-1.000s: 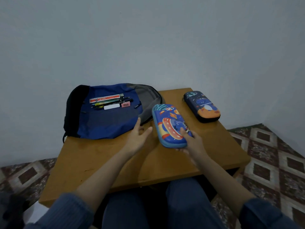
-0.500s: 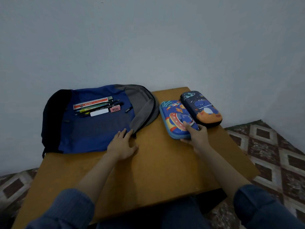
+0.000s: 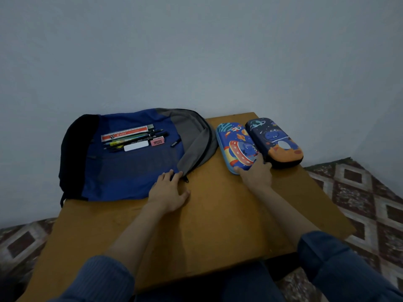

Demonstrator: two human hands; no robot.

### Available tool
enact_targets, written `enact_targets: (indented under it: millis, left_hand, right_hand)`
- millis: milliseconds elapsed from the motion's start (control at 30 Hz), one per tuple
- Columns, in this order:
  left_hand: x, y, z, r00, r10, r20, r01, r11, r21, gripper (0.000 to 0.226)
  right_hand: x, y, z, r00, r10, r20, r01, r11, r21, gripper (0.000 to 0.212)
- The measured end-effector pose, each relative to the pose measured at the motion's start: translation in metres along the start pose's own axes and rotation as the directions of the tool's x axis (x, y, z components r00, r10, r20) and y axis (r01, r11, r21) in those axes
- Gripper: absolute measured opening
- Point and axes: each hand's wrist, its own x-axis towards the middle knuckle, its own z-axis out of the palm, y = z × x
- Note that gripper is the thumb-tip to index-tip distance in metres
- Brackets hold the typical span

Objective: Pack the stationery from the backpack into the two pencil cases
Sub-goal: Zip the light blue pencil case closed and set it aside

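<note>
Blue case [image 3: 236, 144] slid right, touching dark case [image 3: 274, 138]

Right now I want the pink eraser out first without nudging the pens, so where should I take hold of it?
Pinch the pink eraser from above at its right end, coming from the near right. It lies flat on the backpack; pens run close along its far edge and the white eraser crowds its left end, so the right end and near edge look freest.
</note>
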Motion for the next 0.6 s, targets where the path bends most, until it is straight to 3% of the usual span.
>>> enact_targets:
  millis: [67,167,400,600]
  left_hand:
    - [0.001,0.001,0.0,1.0,0.001,-0.001,-0.001,1.0,0.004,0.07]
    - [0.0,0.0,0.0,1.0,-0.001,0.0,0.001,1.0,0.011,0.07]
    - [-0.002,-0.001,0.002,1.0,0.006,-0.004,-0.005,0.999,0.039,0.07]
    - [-0.008,0.0,-0.001,1.0,0.008,-0.013,-0.007,0.996,0.09,0.068]
  right_hand:
    - [-0.003,-0.003,0.003,0.992,-0.123,-0.033,0.116,0.982,-0.149,0.078]
    - [-0.004,-0.004,0.011,0.954,-0.298,0.035,0.294,0.907,-0.302,0.062]
    - [0.011,0.005,0.014,0.935,-0.347,0.076,0.351,0.87,-0.346,0.057]
    - [0.01,0.008,0.01,0.925,-0.359,0.125,0.38,0.853,-0.359,0.066]
